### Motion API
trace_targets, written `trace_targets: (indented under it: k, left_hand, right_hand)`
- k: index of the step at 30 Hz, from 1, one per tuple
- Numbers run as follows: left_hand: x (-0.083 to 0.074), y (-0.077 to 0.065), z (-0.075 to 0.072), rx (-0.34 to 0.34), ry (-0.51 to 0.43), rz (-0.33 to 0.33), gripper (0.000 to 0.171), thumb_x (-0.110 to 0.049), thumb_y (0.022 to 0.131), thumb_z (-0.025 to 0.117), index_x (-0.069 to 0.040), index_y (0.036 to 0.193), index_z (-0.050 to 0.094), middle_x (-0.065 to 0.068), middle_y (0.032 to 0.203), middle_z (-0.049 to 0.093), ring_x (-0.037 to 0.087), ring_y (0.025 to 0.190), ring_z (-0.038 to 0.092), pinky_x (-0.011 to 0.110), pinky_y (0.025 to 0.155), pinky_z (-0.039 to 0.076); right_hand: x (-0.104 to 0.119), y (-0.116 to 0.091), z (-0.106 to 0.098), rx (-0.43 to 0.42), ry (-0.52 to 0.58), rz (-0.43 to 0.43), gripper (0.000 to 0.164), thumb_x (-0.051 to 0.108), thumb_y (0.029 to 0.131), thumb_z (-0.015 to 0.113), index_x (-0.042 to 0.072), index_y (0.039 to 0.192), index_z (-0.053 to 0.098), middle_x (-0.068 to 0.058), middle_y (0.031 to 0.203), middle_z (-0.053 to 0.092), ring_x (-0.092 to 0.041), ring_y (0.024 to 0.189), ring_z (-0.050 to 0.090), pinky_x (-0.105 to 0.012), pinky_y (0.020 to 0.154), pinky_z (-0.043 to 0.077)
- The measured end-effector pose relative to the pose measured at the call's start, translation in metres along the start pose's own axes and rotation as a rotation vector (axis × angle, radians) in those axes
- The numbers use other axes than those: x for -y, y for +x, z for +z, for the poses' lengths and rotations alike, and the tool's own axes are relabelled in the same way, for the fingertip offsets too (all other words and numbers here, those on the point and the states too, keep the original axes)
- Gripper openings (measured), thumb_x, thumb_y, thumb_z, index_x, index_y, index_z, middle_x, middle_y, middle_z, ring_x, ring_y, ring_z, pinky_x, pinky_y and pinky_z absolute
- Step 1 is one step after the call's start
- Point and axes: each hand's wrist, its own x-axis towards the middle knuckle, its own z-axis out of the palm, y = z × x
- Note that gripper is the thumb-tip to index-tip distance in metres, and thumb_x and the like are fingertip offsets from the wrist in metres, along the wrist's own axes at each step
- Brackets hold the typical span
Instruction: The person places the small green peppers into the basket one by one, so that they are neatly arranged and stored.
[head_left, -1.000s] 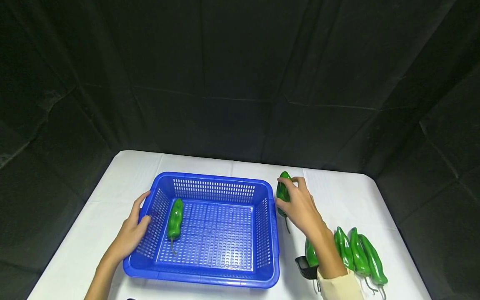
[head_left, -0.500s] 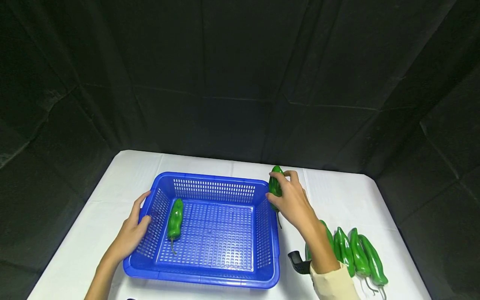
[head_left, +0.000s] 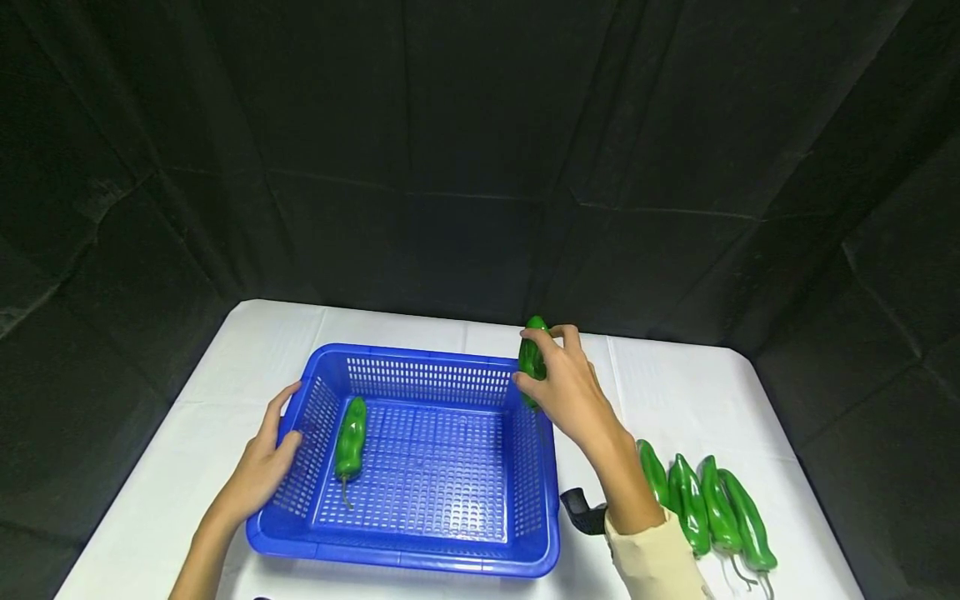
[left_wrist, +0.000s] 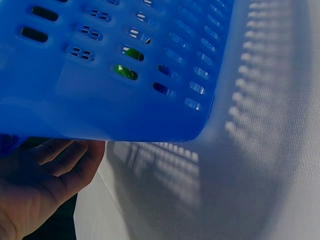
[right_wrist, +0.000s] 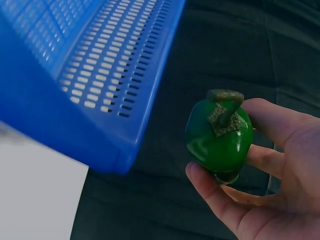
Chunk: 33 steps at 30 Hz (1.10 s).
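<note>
A blue plastic basket [head_left: 400,560] with slotted walls holds one green pepper [head_left: 350,439], lying at its left side. My left hand [head_left: 260,475] grips the basket's left rim; in the left wrist view its fingertips pass behind the edge. Above the basket's far right corner, my right hand [head_left: 566,387] pinches another green pepper [head_left: 532,358] between thumb and fingers. The right wrist view shows that pepper [right_wrist: 220,140] stem end toward the camera, beside the basket's wall [right_wrist: 110,60].
Several green peppers [head_left: 722,504] lie in a row on the white tabletop [head_left: 705,392] at the right, partly behind my right sleeve [head_left: 652,554]. A black strap [head_left: 581,510] sits at my right wrist. Black cloth [head_left: 465,167] hangs behind the table.
My right hand has carried its pepper leftward and slightly away, from beside the basket to over its far right corner. The left hand and the basket stay put.
</note>
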Motion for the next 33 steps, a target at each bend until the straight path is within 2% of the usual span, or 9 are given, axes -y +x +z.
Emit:
trace_targets:
  k: [6,13,26,33]
  left_hand:
    - [-0.001,0.0,0.0,0.0,-0.002,0.007,0.066,-0.006,0.1,0.038,-0.025,0.159,0.015,0.035,0.126,0.054,0.031,0.084,0.063,0.042,0.062,0.051]
    - [-0.001,0.0,0.0,0.0,0.005,-0.004,0.066,-0.007,0.1,0.038,-0.026,0.159,0.014,0.036,0.131,0.051,0.033,0.086,0.063,0.042,0.063,0.05]
    - [0.001,0.001,0.0,0.007,0.001,-0.021,0.066,-0.008,0.101,0.038,-0.028,0.159,0.013,0.036,0.133,0.049,0.033,0.086,0.064,0.042,0.062,0.052]
    - [0.0,0.001,0.0,0.004,0.002,-0.028,0.066,-0.008,0.101,0.038,-0.027,0.159,0.014,0.036,0.134,0.049,0.033,0.087,0.064,0.042,0.062,0.053]
  right_hand:
    - [0.012,0.0,0.006,0.023,0.026,-0.022,0.057,0.017,0.088,0.074,0.011,0.141,0.054,-0.023,0.139,0.037,-0.044,0.103,0.063,-0.042,0.067,0.058]
    - [0.026,0.0,0.013,0.032,0.045,-0.049,0.057,0.016,0.087,0.075,0.012,0.14,0.054,-0.02,0.139,0.037,-0.041,0.1,0.065,-0.037,0.063,0.058]
    - [0.048,0.002,0.035,0.073,0.063,-0.073,0.057,0.017,0.087,0.075,0.016,0.14,0.054,-0.016,0.142,0.035,-0.034,0.093,0.064,-0.027,0.058,0.055]
    - [0.056,0.001,0.049,0.109,0.104,-0.086,0.058,0.015,0.087,0.075,0.016,0.14,0.053,-0.017,0.143,0.034,-0.034,0.095,0.065,-0.022,0.054,0.053]
